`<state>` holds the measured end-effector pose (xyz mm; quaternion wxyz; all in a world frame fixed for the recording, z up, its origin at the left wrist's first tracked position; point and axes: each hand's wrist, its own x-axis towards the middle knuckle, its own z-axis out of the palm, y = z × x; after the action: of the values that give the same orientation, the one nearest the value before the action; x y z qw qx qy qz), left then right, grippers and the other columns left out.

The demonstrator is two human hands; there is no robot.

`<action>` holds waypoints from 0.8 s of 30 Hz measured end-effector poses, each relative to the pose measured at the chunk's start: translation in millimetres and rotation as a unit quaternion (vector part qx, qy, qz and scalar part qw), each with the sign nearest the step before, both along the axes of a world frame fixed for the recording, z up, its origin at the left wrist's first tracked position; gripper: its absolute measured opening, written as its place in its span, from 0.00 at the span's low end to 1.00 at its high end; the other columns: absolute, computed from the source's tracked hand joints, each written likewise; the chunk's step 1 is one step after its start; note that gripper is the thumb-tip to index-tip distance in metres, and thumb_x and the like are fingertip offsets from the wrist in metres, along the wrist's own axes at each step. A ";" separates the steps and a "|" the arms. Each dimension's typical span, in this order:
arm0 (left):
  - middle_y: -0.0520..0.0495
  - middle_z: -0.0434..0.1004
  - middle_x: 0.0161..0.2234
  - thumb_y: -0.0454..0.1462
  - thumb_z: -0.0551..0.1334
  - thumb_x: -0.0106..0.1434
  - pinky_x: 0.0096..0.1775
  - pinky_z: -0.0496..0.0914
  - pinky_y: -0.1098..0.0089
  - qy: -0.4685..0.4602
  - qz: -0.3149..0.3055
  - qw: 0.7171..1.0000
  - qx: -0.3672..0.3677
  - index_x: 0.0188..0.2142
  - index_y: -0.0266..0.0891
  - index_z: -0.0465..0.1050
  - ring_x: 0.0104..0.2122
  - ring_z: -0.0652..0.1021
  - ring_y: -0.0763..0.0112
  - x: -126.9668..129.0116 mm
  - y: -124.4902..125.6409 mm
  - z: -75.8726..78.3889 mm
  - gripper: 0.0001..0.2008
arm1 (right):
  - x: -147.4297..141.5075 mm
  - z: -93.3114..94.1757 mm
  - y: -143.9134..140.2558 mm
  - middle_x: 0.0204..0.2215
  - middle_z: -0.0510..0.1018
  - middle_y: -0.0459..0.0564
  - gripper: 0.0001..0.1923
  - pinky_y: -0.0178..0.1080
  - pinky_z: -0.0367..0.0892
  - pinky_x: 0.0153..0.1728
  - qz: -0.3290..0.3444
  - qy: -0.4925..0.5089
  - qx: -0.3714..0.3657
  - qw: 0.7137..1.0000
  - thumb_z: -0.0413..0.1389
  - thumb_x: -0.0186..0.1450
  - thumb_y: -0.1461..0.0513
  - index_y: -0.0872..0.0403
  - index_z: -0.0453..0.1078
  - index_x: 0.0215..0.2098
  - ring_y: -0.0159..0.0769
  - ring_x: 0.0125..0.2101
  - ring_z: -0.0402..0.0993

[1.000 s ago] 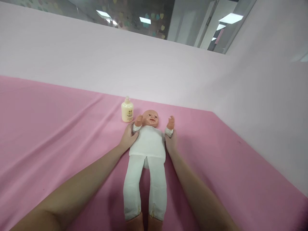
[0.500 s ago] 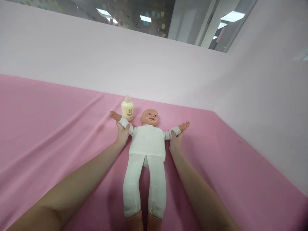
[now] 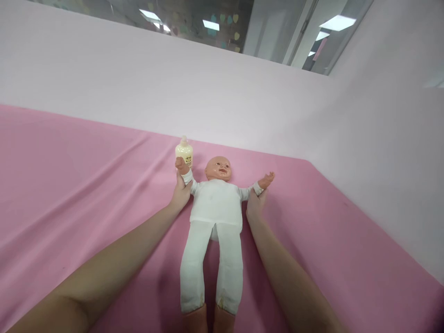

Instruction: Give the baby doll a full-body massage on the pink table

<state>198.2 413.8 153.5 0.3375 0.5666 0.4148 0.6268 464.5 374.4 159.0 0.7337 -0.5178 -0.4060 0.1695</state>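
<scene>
A baby doll (image 3: 217,201) with a white cloth body lies on its back, its head away from me and its feet at the lower edge of the view. My left hand (image 3: 181,192) is closed around the doll's arm on the left, just below the doll's hand. On the other side my right hand (image 3: 256,203) grips the doll's other arm near the wrist. Both doll arms are spread outward, the left one bent up more. Some of my fingers are hidden beneath the arms. Behind the doll's left-side hand stands a cream pump bottle (image 3: 183,151), partly covered by it.
A pink sheet (image 3: 104,185) with creases on the left covers the surface under the doll. A white wall (image 3: 173,88) rises behind it, with a window (image 3: 194,23) above. Another pale wall (image 3: 381,138) borders the right side.
My left hand has moved the doll's arm inward and up, so the doll's hand now overlaps the bottle. The doll's body has shifted slightly right. My right hand keeps its hold, barely moved.
</scene>
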 end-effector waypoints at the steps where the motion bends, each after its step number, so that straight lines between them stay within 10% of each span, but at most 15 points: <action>1: 0.41 0.63 0.63 0.37 0.59 0.64 0.64 0.58 0.55 0.013 -0.010 1.000 0.002 0.66 0.46 0.51 0.63 0.65 0.58 0.5 -1.0 0.9 0.32 | -3.0 1.9 -1.7 0.56 0.70 0.58 0.31 0.53 0.66 0.52 -0.009 -0.008 -0.018 1.000 0.51 0.60 0.58 0.51 0.58 0.62 0.47 0.53 0.70; 13: 0.42 0.71 0.50 0.24 0.50 0.53 0.61 0.63 0.54 0.239 -0.061 0.965 0.090 0.56 0.42 0.72 0.53 0.72 0.60 2.8 -1.0 -3.8 0.33 | -14.5 5.0 -5.7 0.42 0.77 0.49 0.25 0.49 0.63 0.56 0.141 -0.219 -0.012 0.965 0.45 0.50 0.68 0.50 0.77 0.40 0.41 0.47 0.70; 24: 0.42 0.72 0.52 0.37 0.58 0.63 0.58 0.65 0.53 0.048 -0.018 0.998 -0.044 0.56 0.40 0.62 0.54 0.72 0.57 2.2 -4.2 0.0 0.21 | -8.1 -4.8 0.9 0.36 0.74 0.47 0.15 0.46 0.68 0.45 0.080 -0.038 -0.067 0.994 0.54 0.55 0.62 0.53 0.69 0.42 0.38 0.36 0.70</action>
<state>200.5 409.5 153.6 0.3531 0.5878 0.4478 0.5738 456.3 375.2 154.2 0.6656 -0.5378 -0.4614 0.2341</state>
